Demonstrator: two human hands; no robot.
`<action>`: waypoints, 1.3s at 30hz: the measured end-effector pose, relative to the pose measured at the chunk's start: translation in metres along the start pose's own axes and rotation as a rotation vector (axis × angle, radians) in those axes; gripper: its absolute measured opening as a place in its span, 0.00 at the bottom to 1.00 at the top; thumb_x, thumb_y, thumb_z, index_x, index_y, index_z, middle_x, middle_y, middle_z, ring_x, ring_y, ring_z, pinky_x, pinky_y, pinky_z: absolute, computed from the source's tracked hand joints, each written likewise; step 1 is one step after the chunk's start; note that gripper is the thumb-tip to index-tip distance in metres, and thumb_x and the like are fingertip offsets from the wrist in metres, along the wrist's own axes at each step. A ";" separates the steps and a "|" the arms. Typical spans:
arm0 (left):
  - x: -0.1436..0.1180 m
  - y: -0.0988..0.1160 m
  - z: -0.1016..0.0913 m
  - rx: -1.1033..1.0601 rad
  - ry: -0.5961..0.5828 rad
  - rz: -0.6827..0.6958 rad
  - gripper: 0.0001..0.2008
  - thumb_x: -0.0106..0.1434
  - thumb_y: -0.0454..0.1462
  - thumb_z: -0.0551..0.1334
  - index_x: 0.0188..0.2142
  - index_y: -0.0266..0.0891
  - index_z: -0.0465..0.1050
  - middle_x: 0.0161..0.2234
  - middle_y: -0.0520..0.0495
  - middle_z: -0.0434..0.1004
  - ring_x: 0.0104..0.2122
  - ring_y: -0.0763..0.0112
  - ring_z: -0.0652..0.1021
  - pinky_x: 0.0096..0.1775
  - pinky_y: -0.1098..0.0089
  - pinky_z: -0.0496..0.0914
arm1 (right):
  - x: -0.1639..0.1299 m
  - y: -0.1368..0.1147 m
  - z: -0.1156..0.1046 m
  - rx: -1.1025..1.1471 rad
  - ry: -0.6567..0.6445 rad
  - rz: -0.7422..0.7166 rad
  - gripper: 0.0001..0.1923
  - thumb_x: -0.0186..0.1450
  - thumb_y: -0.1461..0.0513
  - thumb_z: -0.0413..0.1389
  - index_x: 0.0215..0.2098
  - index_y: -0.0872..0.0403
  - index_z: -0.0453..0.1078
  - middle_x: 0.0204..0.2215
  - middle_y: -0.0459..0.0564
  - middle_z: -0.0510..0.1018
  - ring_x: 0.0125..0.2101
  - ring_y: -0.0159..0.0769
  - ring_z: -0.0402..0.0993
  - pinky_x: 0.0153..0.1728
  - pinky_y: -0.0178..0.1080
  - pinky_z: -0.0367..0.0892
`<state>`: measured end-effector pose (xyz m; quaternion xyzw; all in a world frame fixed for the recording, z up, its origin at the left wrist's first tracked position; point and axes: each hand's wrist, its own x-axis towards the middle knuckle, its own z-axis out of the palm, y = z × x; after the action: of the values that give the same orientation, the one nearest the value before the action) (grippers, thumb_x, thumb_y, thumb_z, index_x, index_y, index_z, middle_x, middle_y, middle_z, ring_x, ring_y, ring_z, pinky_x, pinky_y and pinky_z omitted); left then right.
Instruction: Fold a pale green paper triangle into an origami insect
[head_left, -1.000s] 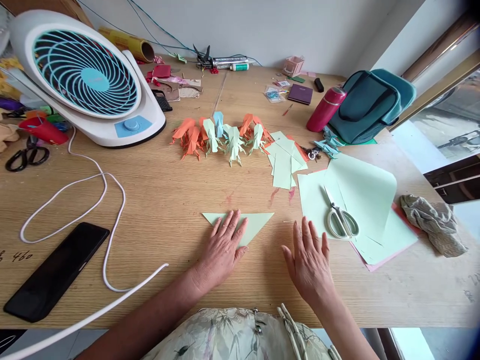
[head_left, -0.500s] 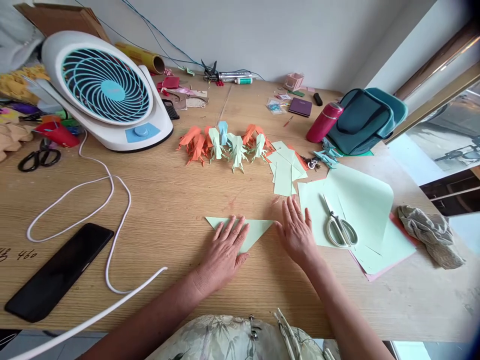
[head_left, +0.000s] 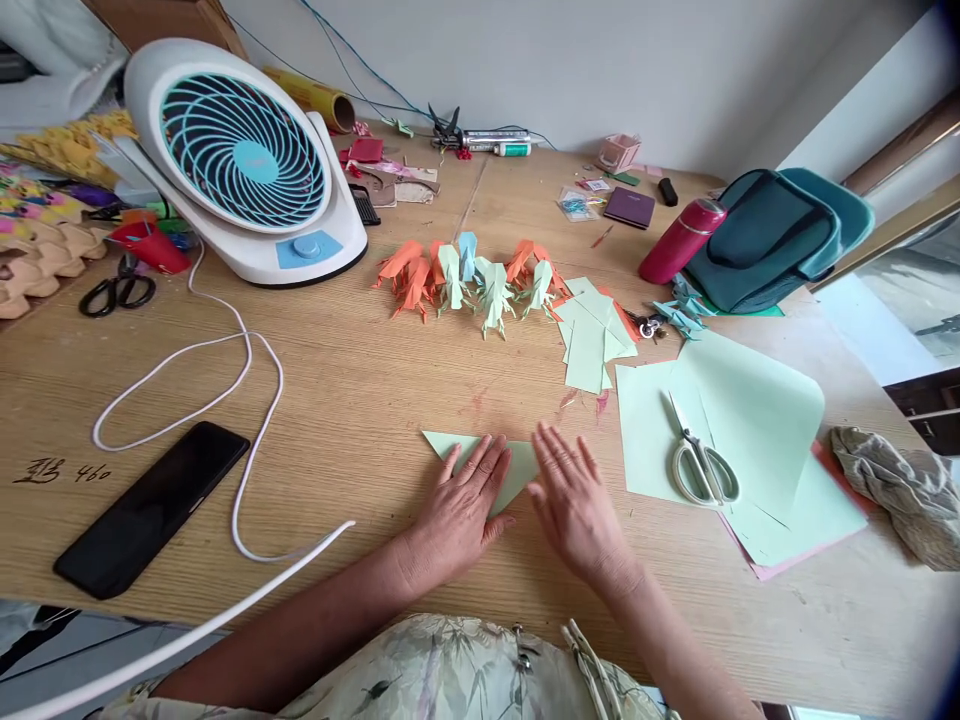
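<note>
Against a pale wall (head_left: 600, 75) a wooden worktop (head_left: 337, 400) is set, and on its near part a folded triangle of light green paper (head_left: 523, 459) is laid, long edge away from the body. Its middle is covered by the left hand (head_left: 461, 508), whose fingers (head_left: 475, 463) are spread flat, gripping nothing. Within the last second the right hand (head_left: 576, 508) has been brought in from the side to the triangle's right corner, fingers extended and empty; whether the corner is pressed or merely hovered over cannot be told. The fold, it seems, is now being worked by both hands.
</note>
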<state>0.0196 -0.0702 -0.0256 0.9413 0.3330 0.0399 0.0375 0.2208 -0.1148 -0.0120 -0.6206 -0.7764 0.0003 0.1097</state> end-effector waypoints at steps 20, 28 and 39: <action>-0.014 -0.012 -0.009 0.020 -0.034 -0.252 0.35 0.68 0.53 0.53 0.69 0.43 0.52 0.70 0.33 0.44 0.68 0.45 0.52 0.64 0.45 0.51 | -0.010 -0.040 0.024 0.002 -0.075 0.087 0.33 0.71 0.48 0.46 0.69 0.56 0.52 0.71 0.61 0.46 0.70 0.53 0.39 0.65 0.59 0.43; -0.017 -0.013 -0.006 0.027 -0.021 -0.268 0.36 0.67 0.54 0.53 0.69 0.43 0.51 0.70 0.32 0.42 0.69 0.44 0.51 0.63 0.43 0.52 | -0.015 -0.032 0.027 -0.055 -0.001 0.229 0.39 0.72 0.48 0.42 0.72 0.63 0.39 0.70 0.68 0.45 0.70 0.55 0.38 0.64 0.58 0.45; -0.009 -0.009 -0.019 0.068 -0.004 -0.118 0.31 0.71 0.51 0.50 0.69 0.42 0.51 0.71 0.43 0.44 0.69 0.52 0.49 0.64 0.42 0.52 | -0.016 -0.031 0.033 -0.048 0.047 0.226 0.38 0.72 0.49 0.43 0.71 0.63 0.40 0.69 0.68 0.48 0.69 0.55 0.40 0.64 0.59 0.46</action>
<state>0.0049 -0.0679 -0.0084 0.9210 0.3888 0.0243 0.0086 0.1884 -0.1332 -0.0426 -0.7063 -0.6987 -0.0202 0.1123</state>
